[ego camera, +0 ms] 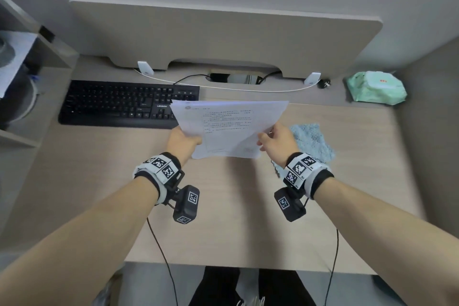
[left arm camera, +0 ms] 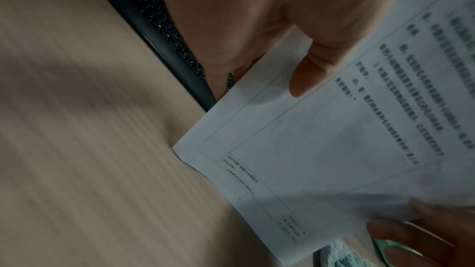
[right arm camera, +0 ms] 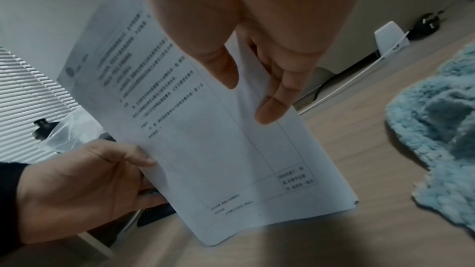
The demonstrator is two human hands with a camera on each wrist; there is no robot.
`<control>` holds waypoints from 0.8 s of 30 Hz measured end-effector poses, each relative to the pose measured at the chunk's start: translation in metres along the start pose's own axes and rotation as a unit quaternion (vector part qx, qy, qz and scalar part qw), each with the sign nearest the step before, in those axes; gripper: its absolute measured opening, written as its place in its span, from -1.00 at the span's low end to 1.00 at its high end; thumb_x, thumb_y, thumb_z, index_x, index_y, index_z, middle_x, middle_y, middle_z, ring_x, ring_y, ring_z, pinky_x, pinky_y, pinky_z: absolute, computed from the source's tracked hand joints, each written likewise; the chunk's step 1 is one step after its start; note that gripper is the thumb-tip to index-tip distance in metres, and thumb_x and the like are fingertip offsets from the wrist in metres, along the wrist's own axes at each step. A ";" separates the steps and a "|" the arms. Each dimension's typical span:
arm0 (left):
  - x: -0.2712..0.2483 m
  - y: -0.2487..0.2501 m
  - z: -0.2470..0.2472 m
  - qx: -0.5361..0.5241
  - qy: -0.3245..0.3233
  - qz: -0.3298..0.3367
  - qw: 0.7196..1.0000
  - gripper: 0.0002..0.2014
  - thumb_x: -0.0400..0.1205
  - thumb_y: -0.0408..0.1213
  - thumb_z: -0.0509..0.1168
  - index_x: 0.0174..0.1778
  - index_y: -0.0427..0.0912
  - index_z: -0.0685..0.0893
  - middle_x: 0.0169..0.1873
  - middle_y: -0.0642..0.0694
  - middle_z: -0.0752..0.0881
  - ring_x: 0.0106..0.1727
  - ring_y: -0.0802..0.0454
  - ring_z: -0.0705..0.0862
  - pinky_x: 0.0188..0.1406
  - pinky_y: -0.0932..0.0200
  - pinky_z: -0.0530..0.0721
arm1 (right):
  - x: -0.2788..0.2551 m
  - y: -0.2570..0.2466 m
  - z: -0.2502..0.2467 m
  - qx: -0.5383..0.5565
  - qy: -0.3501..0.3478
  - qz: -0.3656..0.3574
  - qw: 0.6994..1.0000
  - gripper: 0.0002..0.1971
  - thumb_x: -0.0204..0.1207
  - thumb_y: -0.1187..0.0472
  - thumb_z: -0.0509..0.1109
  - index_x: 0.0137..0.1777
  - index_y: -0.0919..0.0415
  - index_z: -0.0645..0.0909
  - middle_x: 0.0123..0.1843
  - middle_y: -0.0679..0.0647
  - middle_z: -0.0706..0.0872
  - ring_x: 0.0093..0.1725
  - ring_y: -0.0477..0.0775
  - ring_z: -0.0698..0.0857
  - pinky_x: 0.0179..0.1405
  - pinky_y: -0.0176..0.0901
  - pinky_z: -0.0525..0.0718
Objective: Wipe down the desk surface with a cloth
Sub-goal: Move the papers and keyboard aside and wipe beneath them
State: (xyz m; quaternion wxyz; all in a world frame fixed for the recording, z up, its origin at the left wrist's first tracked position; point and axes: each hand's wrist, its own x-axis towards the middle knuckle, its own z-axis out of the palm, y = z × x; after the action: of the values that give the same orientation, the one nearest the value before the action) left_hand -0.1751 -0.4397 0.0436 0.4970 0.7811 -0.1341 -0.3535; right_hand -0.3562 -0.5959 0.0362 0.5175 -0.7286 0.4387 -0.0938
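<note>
The bench (ego camera: pixel 248 206) is pale wood-grain, and a black keyboard (ego camera: pixel 119 104) sits at its back left. To clear it well, the person should lift the paper (ego camera: pixel 231 129) flat and set it off the wiping area. The left hand (ego camera: pixel 183 143) and right hand (ego camera: pixel 275 141) each pinch a side edge with their fingers (right arm camera: pixel 272 109). The fluffy blue cloth (ego camera: pixel 313 141) lies crumpled on the bench just beside the right hand.

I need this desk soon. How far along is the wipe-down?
Early, it seems. No wiped patch can be told apart. In hand: both the left hand and right hand hold printed papers lifted above the desk. Left: the blue cloth lies untouched on the desk, and the keyboard remains in place.
</note>
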 end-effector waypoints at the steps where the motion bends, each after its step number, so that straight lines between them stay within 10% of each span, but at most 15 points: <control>1: 0.001 -0.001 0.000 -0.006 0.003 0.000 1.000 -0.61 0.45 -0.72 0.27 0.13 -0.31 0.68 0.09 -0.23 0.75 0.10 -0.10 0.71 0.10 0.12 0.62 | 0.001 0.001 0.001 0.012 0.003 0.000 1.000 -0.79 0.60 0.34 0.26 0.21 0.23 0.54 -0.05 0.15 0.71 -0.17 0.13 0.76 -0.24 -0.07 0.77; 17: 0.017 0.041 0.046 0.120 -0.113 0.023 0.986 -0.71 0.56 -0.46 0.38 0.21 -0.34 0.70 0.10 -0.20 0.77 0.07 -0.11 0.75 0.09 0.00 0.72 | 0.014 0.016 -0.072 -0.032 0.086 0.003 0.996 -0.88 0.60 0.26 0.26 -0.14 0.28 0.49 -0.30 0.16 0.59 -0.33 0.12 0.50 -0.32 -0.08 0.46; 24: -0.003 0.067 0.185 0.096 -0.261 -0.062 0.959 -0.89 0.64 -0.56 0.27 -0.13 -0.29 0.56 -0.21 -0.24 0.74 -0.45 0.05 0.78 -0.50 0.15 0.78 | 0.005 0.082 -0.194 -0.083 0.146 0.157 0.973 -0.71 0.58 0.37 0.21 -0.34 0.13 0.26 -0.36 0.03 0.40 -0.32 0.13 0.39 -0.45 -0.15 0.31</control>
State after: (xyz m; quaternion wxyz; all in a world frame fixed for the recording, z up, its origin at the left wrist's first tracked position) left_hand -0.2951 -0.5955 0.0555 0.3443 0.7126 -0.2437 -0.5607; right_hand -0.5123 -0.7357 0.0526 0.3937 -0.6698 0.6245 -0.0795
